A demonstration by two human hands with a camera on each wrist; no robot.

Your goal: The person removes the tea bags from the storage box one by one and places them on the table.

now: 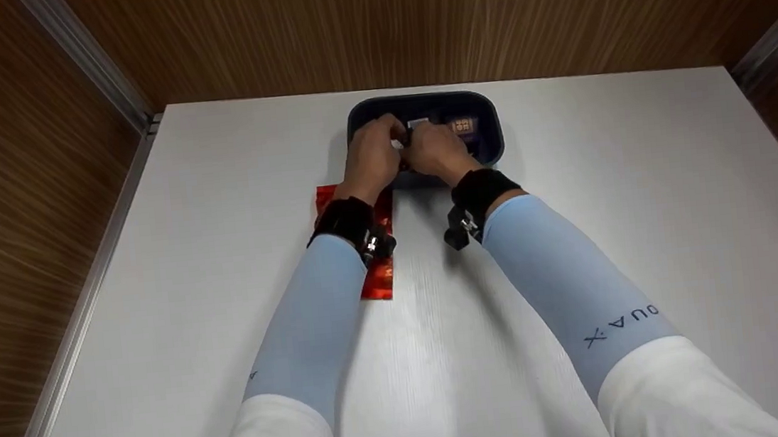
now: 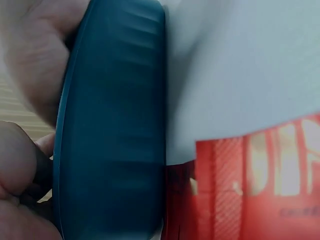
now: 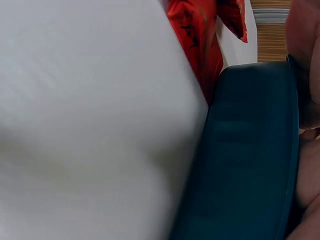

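Note:
A dark blue tub [image 1: 488, 139] stands at the far middle of the white table [image 1: 646, 222]. Both hands are over its near half, fingers curled and meeting. My left hand [image 1: 389, 134] and my right hand [image 1: 418, 138] pinch a small white packet [image 1: 417, 124] between them. A small orange and purple packet [image 1: 463, 125] lies inside the tub to the right. The wrist views show only the tub's outer wall [image 2: 115, 125] [image 3: 250, 150], with bits of fingers [image 2: 25, 65] at the frame edges.
A red foil wrapper [image 1: 380, 276] [image 2: 260, 185] [image 3: 197, 35] lies flat on the table just in front of the tub, partly under my left wrist. Wood-grain walls with metal trim [image 1: 96, 68] close the table in on three sides.

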